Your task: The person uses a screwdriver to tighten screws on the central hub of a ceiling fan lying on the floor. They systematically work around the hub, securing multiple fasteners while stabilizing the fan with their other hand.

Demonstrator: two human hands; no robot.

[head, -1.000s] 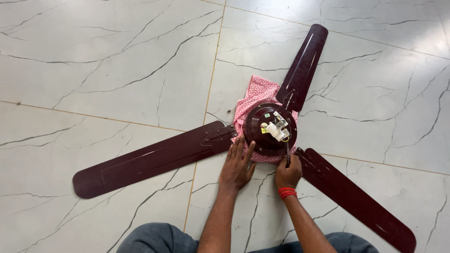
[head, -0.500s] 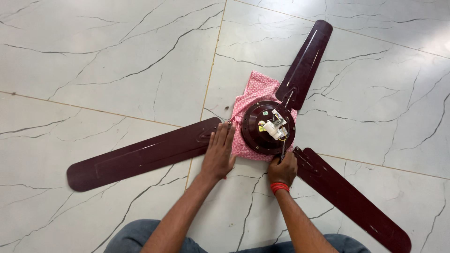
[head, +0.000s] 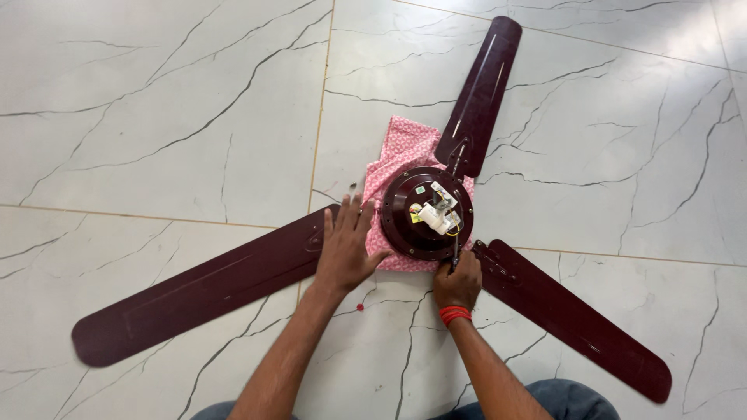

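Note:
A maroon ceiling fan lies on the marble floor, its round motor housing (head: 405, 222) resting on a pink patterned cloth (head: 403, 144). White parts and wires (head: 437, 214) sit at the hub's middle. My left hand (head: 345, 245) lies flat with fingers spread on the root of the left blade (head: 194, 292), touching the housing's edge. My right hand (head: 457, 281), with a red band at the wrist, grips a thin screwdriver (head: 455, 253) whose tip points at the housing's lower right rim.
The other two blades reach to the upper right (head: 478, 89) and lower right (head: 576, 315). A small red bit (head: 359, 307) lies on the floor between my arms. My knees (head: 564, 400) show at the bottom edge.
My left hand slid left from below the housing onto the root of the left blade. The right hand stays at the housing's lower rim with the screwdriver.

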